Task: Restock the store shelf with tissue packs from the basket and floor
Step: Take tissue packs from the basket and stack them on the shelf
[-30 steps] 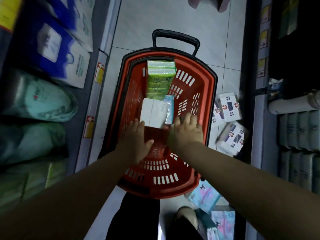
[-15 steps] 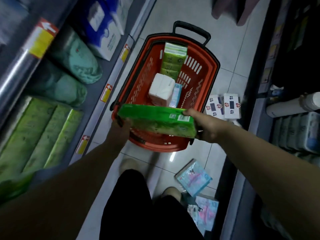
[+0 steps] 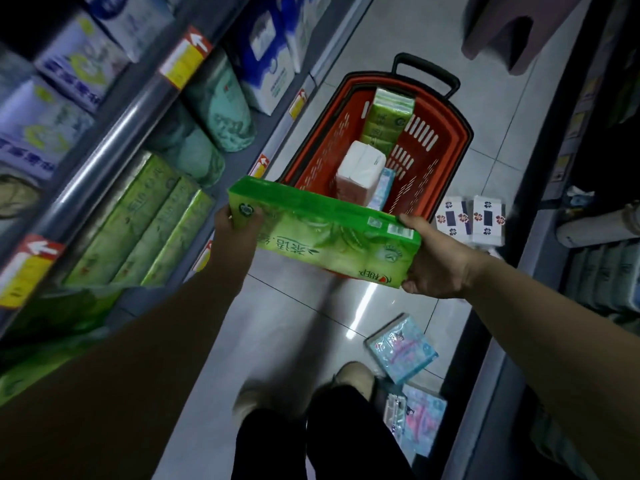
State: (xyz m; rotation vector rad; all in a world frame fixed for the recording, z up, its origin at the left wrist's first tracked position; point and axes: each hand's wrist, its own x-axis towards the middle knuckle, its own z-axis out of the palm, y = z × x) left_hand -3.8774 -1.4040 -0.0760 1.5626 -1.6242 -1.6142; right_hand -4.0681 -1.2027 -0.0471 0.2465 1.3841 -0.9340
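Observation:
A long green tissue pack [image 3: 322, 233] hangs level in the air between my hands, in front of the red basket [image 3: 440, 161]. My left hand [image 3: 232, 233] grips its left end and my right hand [image 3: 437, 261] grips its right end. Inside the basket lie another green pack [image 3: 388, 117], a white pack [image 3: 360, 171] and a light blue pack [image 3: 384, 187]. The shelf [image 3: 114, 140] on my left holds matching green packs [image 3: 145, 223]. On the floor lie two white flowered packs [image 3: 471, 220] and blue-pink packs [image 3: 401, 348].
Teal rolls [image 3: 221, 109] and blue-white packs [image 3: 266, 53] fill the left shelves, whose edges carry yellow price tags. A dark shelf unit [image 3: 602, 237] with grey packs lines the right side. My legs and shoes [image 3: 353, 379] stand on the tiled aisle. A stool [image 3: 512, 29] stands beyond the basket.
Both hands reached into the basket, lifted out the long green pack and brought it up and toward the left shelf. The view has turned toward that shelf.

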